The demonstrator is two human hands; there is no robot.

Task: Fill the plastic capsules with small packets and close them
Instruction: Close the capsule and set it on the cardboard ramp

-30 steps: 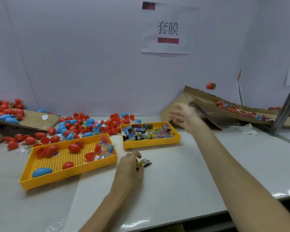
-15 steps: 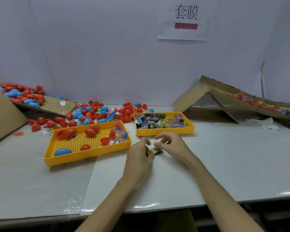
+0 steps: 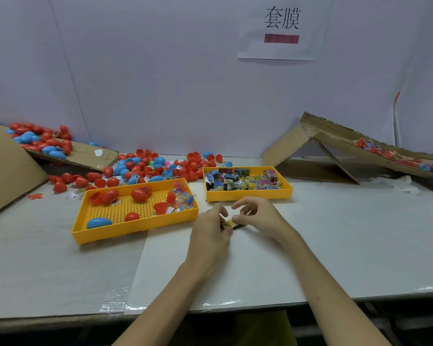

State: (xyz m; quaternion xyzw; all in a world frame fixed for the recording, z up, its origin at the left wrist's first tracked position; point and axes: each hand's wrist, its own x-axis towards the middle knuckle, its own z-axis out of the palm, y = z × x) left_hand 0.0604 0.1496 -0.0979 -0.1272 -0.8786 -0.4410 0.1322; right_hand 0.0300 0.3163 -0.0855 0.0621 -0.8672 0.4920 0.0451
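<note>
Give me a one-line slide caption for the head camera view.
Both hands, left hand and right hand, pinch a small packet in front of two yellow trays.

White paper sheet (image 3: 278,28) fixed to the back wall: two large black characters, "套膜". Beneath them on the same sheet, a dark red bar (image 3: 281,38); any lettering on it too blurred to read. Printed small packets (image 3: 243,182) in the right yellow tray (image 3: 248,196): coloured print visible, nothing legible. Small white tag (image 3: 98,152) on the left cardboard: blank or unreadable.
</note>
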